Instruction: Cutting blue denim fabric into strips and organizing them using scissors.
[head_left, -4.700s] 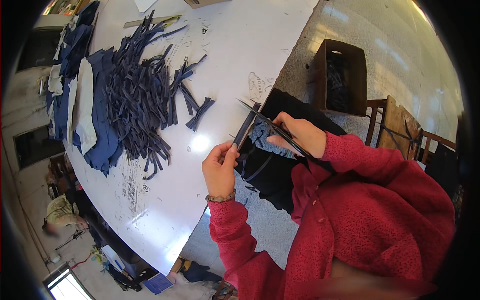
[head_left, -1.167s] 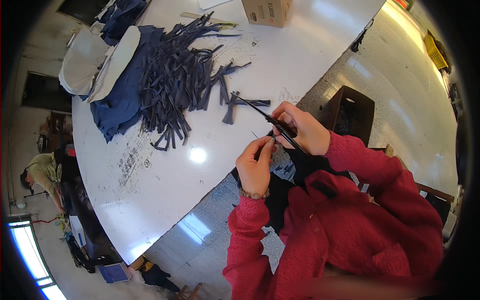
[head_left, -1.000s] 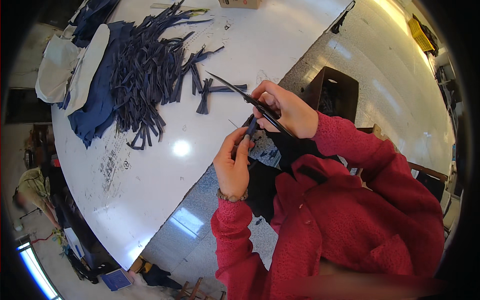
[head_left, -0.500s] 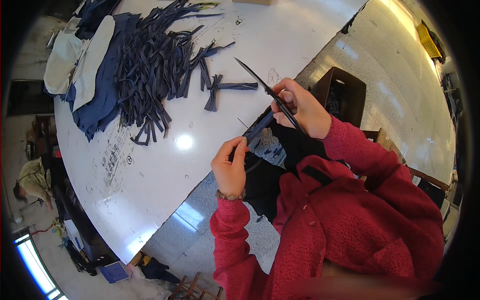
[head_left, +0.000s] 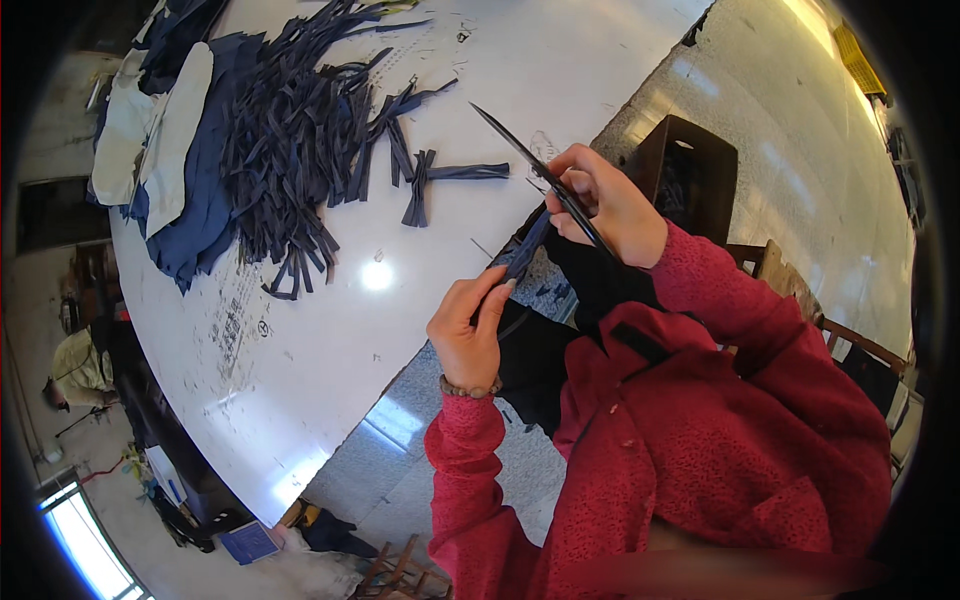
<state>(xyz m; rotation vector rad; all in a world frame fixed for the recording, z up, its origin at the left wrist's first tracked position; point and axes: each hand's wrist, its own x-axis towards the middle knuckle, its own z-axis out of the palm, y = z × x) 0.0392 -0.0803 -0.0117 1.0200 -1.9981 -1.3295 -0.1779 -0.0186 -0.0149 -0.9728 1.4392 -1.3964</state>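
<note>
The left hand (head_left: 468, 325) has its grip closed, thumb against forefinger, on the lower end of a bundle of dark blue strips (head_left: 528, 248), held just beside the counter's edge. The right hand (head_left: 615, 215) is curled around black scissors (head_left: 520, 147), whose tip points out over the counter (head_left: 330, 370). They lie along the palm, probably so that thumb and forefinger can help with the strips without setting the tool down. Whether those fingertips pinch the bundle's upper end, I cannot tell; nor is it clear whether the blades are fully together.

On the counter, a small crossed bundle (head_left: 417, 195) lies apart from most of the heap of strips (head_left: 290, 130), perhaps to keep it separate. The heap's top is cut off. At the counter's left side, pale pieces (head_left: 180, 140) cover part of the blue cloth (head_left: 195, 240). Off its right edge stands a brown box (head_left: 705, 145), its dark contents hard to make out.
</note>
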